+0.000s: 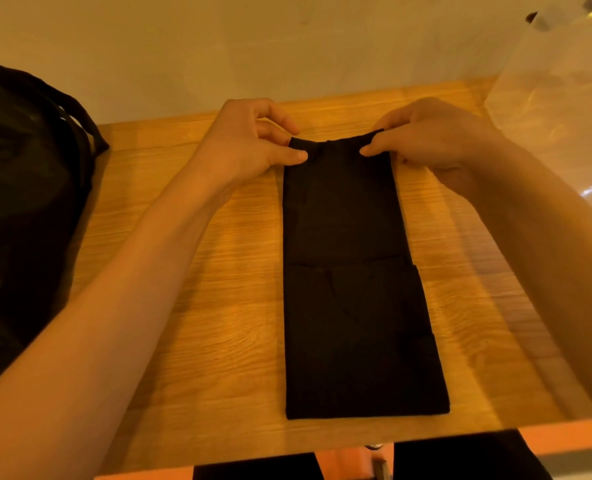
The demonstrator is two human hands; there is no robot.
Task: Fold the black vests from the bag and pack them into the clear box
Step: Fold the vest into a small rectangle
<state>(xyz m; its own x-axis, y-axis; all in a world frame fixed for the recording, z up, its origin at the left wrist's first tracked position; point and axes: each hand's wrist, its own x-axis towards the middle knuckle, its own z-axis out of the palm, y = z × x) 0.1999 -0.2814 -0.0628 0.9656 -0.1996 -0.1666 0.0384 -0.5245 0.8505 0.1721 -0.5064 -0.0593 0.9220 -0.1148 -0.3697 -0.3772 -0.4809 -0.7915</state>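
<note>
A black vest lies on the wooden table as a long narrow strip running from the near edge toward the wall. Its far end is lifted slightly. My left hand pinches the far left corner between thumb and fingers. My right hand pinches the far right corner the same way. The black bag sits at the left edge of the table, slumped, with its straps showing. The clear box stands at the right, beside my right forearm.
A pale wall rises right behind the table's far edge. The table's near edge runs across the bottom, with an orange surface and dark clothing below it.
</note>
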